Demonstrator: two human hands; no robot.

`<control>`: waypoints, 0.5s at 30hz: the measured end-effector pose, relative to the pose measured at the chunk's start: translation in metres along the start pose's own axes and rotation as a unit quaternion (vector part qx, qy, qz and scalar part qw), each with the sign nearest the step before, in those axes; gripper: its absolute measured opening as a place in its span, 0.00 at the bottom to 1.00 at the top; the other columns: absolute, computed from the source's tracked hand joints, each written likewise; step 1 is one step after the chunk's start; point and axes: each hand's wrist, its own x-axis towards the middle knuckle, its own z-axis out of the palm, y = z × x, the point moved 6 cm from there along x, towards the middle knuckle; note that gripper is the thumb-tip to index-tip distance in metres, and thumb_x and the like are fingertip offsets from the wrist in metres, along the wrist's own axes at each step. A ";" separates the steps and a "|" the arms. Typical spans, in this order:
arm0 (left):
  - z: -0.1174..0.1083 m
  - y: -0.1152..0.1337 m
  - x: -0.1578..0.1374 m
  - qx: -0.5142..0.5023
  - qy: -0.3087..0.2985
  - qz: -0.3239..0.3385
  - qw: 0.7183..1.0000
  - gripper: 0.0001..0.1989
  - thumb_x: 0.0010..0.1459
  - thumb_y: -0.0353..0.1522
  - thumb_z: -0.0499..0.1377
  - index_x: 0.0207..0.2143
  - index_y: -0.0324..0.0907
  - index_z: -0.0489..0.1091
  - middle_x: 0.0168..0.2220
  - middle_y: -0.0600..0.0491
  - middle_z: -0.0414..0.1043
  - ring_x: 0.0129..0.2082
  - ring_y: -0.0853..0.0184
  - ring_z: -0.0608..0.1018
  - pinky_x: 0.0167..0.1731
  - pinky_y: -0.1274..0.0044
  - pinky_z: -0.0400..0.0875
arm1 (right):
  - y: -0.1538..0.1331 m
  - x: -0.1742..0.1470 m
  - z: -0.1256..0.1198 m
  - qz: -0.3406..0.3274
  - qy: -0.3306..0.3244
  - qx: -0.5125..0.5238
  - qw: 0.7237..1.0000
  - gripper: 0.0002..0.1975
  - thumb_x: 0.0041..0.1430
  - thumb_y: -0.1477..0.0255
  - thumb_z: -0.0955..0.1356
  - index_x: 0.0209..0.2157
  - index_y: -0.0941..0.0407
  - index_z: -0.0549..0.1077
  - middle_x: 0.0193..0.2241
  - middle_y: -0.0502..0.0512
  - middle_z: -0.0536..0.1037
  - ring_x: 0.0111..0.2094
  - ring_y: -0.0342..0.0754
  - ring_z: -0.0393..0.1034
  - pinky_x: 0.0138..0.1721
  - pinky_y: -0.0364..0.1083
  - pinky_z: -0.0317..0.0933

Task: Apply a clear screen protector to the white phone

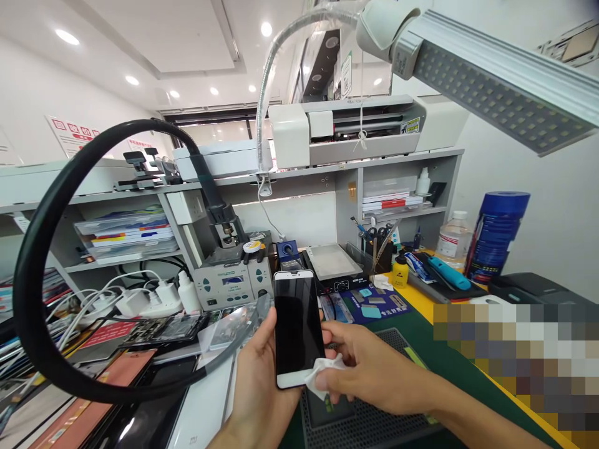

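A smartphone (298, 330) with a dark screen and white top and bottom borders stands upright in my left hand (262, 374). My left thumb lies along its left edge, and the fingers go behind it. Between the thumb and fingers of my right hand (369, 368) is a white wipe (322, 375), crumpled and touching the phone's lower right corner. Some right-hand fingers reach the phone's right edge. Below both hands lies a dark perforated work mat (374, 424).
A hot air station (233, 282) stands behind, its thick black hose (28, 262) looping on the left. Several disassembled phones and parts lie left. A heating plate (334, 260), yellow bottle (400, 272) and blue cylinder (496, 237) stand at the back. An LED lamp (500, 87) hangs above right.
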 end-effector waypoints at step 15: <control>-0.001 -0.001 0.000 -0.025 0.011 -0.021 0.999 0.23 0.70 0.41 0.52 0.48 0.31 0.78 0.36 0.41 0.83 0.38 0.51 0.85 0.44 0.62 0.79 | -0.008 0.000 -0.004 0.001 -0.076 0.056 0.996 0.17 0.54 0.70 0.76 0.44 0.58 0.74 0.36 0.52 0.76 0.29 0.43 0.75 0.30 0.40 0.66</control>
